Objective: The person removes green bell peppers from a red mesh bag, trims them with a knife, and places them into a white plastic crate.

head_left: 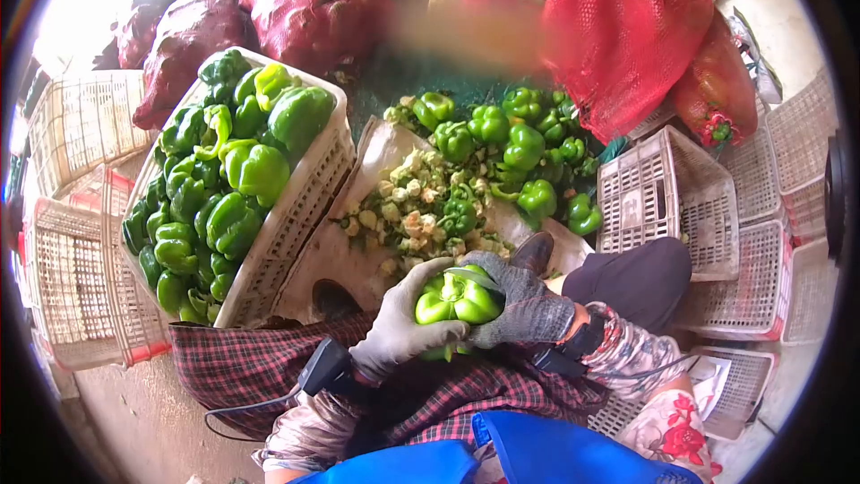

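Green pepper (437, 306) sits between both gloved hands, low centre of frame, over the lap; left hand (401, 323) curls round it from 9 o'clock with the thumb along its underside, right hand (521, 300) grips it from 3 o'clock. Dark sliver over its top on the right-hand side, blade or glove, can't tell. Clock directions run from this pepper. Risks, judged: smooth skin could slip if either glove loosens, dropping it into the lap or onto the trimmings (417, 206), just short of 12; if the sliver is a blade, a slip could nick the left glove. The shoe (535, 253) near 1 o'clock is close to the loose peppers (522, 151), so a shifted foot could bruise one. The cable (224, 412) at 8 could snag as the left arm swings. Containers: the tilted-looking plastic crate (300, 206) at 10 is heaped with green peppers, some above the rim, so a knock could roll one off. Another crate (638, 202) at 2, contents not clear from here. Red mesh sack (623, 36) at 1 bulges, contents blurred by mesh; smaller sack (712, 85) between 1 and 2 shows green at its neck. Purplish-red sacks (313, 9) at 11 look full, contents hidden. More crates (72, 282) stack at 9.
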The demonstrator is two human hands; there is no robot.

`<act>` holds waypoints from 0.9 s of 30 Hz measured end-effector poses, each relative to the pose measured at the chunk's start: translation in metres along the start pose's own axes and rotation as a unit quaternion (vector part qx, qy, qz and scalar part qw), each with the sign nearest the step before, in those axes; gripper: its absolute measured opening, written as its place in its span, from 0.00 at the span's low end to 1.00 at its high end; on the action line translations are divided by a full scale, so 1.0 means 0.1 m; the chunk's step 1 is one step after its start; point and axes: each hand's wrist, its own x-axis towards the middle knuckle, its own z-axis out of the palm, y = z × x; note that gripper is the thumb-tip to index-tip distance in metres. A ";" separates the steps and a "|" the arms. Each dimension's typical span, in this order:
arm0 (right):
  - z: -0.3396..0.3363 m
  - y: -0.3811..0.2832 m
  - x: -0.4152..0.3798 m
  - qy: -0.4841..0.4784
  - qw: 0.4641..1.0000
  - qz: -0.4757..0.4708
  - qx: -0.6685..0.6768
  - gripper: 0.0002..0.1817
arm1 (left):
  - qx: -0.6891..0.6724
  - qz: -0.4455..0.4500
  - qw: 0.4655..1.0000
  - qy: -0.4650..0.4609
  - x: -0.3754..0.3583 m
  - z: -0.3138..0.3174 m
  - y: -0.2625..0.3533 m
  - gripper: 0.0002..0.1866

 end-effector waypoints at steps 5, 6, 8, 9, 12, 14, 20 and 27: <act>-0.04 0.18 0.11 -0.082 0.994 -0.036 0.064 0.48 | -0.225 -0.071 0.971 -0.049 -0.01 -0.10 -0.17 0.38; -0.07 0.23 0.13 -0.080 0.994 -0.022 0.070 0.51 | -0.206 -0.053 0.975 -0.062 -0.02 -0.11 -0.19 0.36; -0.19 0.17 0.25 -0.126 0.988 -0.004 0.085 0.51 | -0.250 -0.030 0.966 -0.053 -0.01 -0.15 -0.22 0.35; -0.27 0.10 0.29 -0.147 0.985 0.005 0.085 0.52 | -0.275 -0.011 0.960 -0.054 0.05 -0.16 -0.25 0.35; -0.20 0.22 0.44 -0.123 0.826 0.049 0.548 0.34 | -0.468 0.082 0.877 0.067 0.10 -0.17 -0.46 0.34; -0.13 0.03 0.61 -0.061 0.849 0.007 0.525 0.28 | -0.493 0.112 0.855 0.117 0.13 -0.29 -0.24 0.38; -0.03 -1.03 1.75 -0.007 0.963 -0.188 0.191 0.47 | -0.474 0.128 0.835 0.250 0.26 -0.67 -0.40 0.38; 1.01 -2.98 3.04 0.108 0.806 -0.468 -0.346 0.45 | -0.482 0.132 0.820 0.279 0.52 -0.68 -0.42 0.25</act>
